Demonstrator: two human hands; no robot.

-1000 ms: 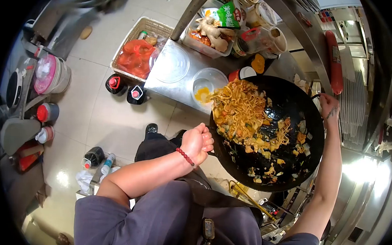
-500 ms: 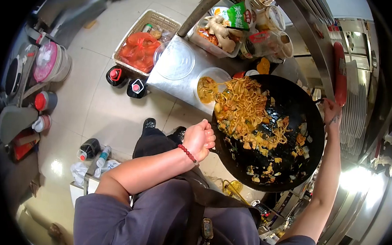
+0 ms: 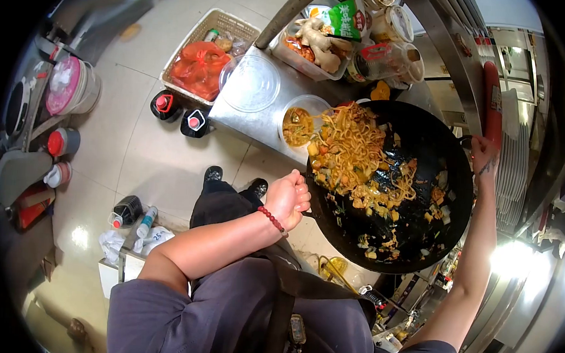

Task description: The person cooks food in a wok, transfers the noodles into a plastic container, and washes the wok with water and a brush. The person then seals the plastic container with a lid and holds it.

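Note:
A large black wok (image 3: 413,247) hangs in front of me, tilted toward the steel counter. Fried noodles (image 3: 351,145) with vegetable pieces are heaped at its far left rim, and loose scraps cling lower down. My left hand (image 3: 289,198), below a red bead bracelet, is closed at the wok's left handle, which it mostly hides. On the opposite side my right hand (image 3: 486,154) grips the other loop handle. Under the wok's far left edge stands a round clear plastic container (image 3: 298,123) with some noodles and sauce in it. A clear round lid (image 3: 252,83) lies beside it on the counter.
The steel counter (image 3: 225,113) also bears a tub with ginger (image 3: 324,47) and several jars. A basket with a red bag (image 3: 202,70) and two dark bottles (image 3: 194,122) stand on the floor. Stacked plates (image 3: 514,169) are at the right, near a metal post.
The wok has shifted slightly right and away from me, along with my right hand. The noodle heap has moved a little within it. My left hand stays nearly in place.

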